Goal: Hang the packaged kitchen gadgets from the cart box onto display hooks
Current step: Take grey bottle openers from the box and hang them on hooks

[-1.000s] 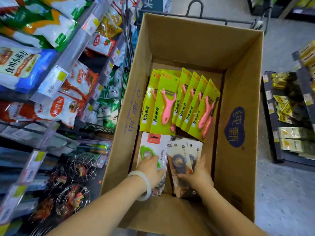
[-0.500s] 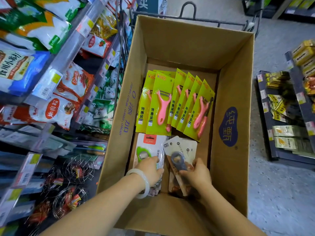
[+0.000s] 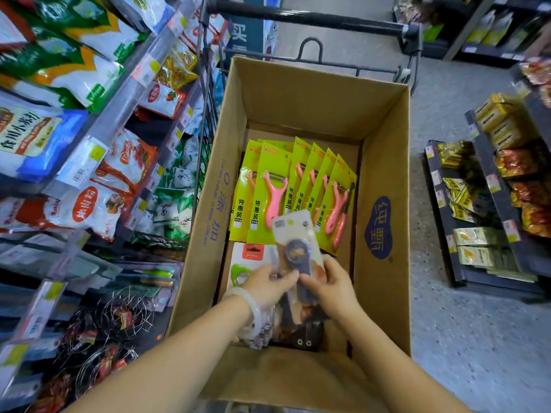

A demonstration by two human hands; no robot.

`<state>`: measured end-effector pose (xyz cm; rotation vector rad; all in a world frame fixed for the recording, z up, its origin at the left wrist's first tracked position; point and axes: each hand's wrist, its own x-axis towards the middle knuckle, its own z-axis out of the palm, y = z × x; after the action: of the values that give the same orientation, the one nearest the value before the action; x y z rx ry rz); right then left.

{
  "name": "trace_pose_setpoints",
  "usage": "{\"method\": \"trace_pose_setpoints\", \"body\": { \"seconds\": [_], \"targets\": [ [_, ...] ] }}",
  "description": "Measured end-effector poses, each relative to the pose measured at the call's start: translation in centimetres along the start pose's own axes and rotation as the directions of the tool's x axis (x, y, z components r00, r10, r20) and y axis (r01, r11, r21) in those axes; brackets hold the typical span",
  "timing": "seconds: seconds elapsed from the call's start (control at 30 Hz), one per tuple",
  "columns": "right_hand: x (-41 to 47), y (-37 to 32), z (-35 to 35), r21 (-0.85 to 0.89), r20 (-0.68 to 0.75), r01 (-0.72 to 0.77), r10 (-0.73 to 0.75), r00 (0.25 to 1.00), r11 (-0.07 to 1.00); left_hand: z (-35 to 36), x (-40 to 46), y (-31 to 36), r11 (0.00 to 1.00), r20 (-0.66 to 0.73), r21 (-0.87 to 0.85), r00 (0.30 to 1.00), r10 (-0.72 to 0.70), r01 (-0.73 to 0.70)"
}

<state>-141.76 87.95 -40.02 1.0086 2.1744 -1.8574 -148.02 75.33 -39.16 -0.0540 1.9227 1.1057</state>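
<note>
A: Quick pass. Both hands over the cardboard box (image 3: 384, 180) in the cart (image 3: 310, 17). Right hand (image 3: 334, 286) grips the grey opener card (image 3: 296, 248) at its lower end, fingers curled round it. Card is lifted clear of the stack, tilted, top end toward the far wall.

B: Left hand (image 3: 265, 283)?

A: Fingertips pinch the card's left edge, near the grey ring. Motion blur, so exact finger placement I can't tell. Bracelet (image 3: 253, 311) on that wrist.

B: What's left in the box?

A: Fan of green peeler packs (image 3: 262, 189) standing at the far half, white card with green gadget (image 3: 244, 263) flat at near left, more opener cards under the hands, partly hidden.

B: Step in hand?

A: Looks like separating one card from the pile before carrying it to a hook. Hanging not yet begun.

B: How to do it well?

A: Judgement only: check it's a single card, not two stuck together; shift grip lower so the hang hole at the top stays free; keep the card flat-faced to the display. Hooks aren't clearly visible here; the shelf rack (image 3: 98, 138) at left is the likely side. Blister could snag the neighbouring packs, so lift straight up.
</note>
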Motion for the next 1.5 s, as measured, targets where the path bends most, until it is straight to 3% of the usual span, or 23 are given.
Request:
{"method": "trace_pose_setpoints", "body": {
  "seconds": [0.07, 0.1, 0.17, 0.27, 0.33, 0.43, 0.53, 0.7, 0.9, 1.0, 1.17, 1.3, 1.5],
  "targets": [
    [-0.1, -1.7, 0.9, 0.006, 0.070, 0.065, -0.066, 0.995, 0.998, 0.2, -0.2, 1.7, 0.875, 0.018, -0.481, 0.999, -0.049, 0.052],
    [-0.1, -2.4, 1.2, 0.019, 0.101, 0.094, -0.096, 0.990, 0.995, 0.0, -0.2, 2.2, 0.806, -0.015, -0.591, 0.998, -0.054, 0.034],
    [0.3, -3.5, 1.4, 0.118, 0.146, 0.102, -0.118, 0.982, 0.988, -0.8, 0.1, 2.6, 0.767, -0.109, -0.641, 0.992, -0.061, -0.023],
    [1.3, -3.1, 0.8, 0.149, 0.035, 0.012, -0.018, 0.999, 0.989, -2.6, 0.5, 2.1, 0.801, -0.251, -0.586, 0.968, -0.034, -0.123],
    [2.4, -0.1, 0.4, -0.123, -0.109, -0.093, 0.079, 0.991, 0.988, -3.3, 0.4, 1.2, 0.825, -0.274, -0.554, 0.960, -0.055, -0.111],
    [2.1, 4.6, 1.2, -0.414, -0.147, -0.276, 0.235, 0.961, 0.868, -3.7, 0.2, -0.7, 0.867, -0.288, -0.491, 0.955, -0.068, -0.086],
    [1.7, 6.8, 2.9, -0.487, -0.146, -0.313, 0.277, 0.950, 0.816, -3.4, -0.1, -2.0, 0.903, -0.291, -0.426, 0.953, -0.082, -0.052],
    [1.7, 7.8, 3.6, -0.616, -0.197, -0.353, 0.296, 0.935, 0.704, -3.1, -0.4, -2.4, 0.869, -0.291, -0.490, 0.952, -0.093, -0.065],
    [1.6, 7.7, 1.0, -0.595, -0.129, -0.327, 0.315, 0.940, 0.734, -3.2, -0.9, -1.3, 0.851, -0.296, -0.513, 0.954, -0.047, -0.118],
    [1.7, 7.1, -0.2, -0.490, -0.060, -0.300, 0.312, 0.948, 0.818, -3.1, -1.1, -0.7, 0.857, -0.318, -0.500, 0.947, -0.044, -0.128],
    [1.0, 3.3, -2.0, -0.069, 0.001, -0.275, 0.276, 0.961, 0.959, -2.9, -1.6, 0.2, 0.859, -0.334, -0.492, 0.942, -0.040, -0.139],
    [1.1, -0.6, -3.0, 0.294, 0.057, -0.171, 0.162, 0.985, 0.940, -3.2, -2.0, 1.4, 0.843, -0.373, -0.501, 0.928, -0.007, -0.196],
    [1.2, -7.4, -1.5, 0.486, 0.142, 0.030, -0.113, 0.983, 0.873, -4.2, -4.0, 3.7, 0.766, -0.473, -0.536, 0.878, 0.076, -0.355]
  ]
}}
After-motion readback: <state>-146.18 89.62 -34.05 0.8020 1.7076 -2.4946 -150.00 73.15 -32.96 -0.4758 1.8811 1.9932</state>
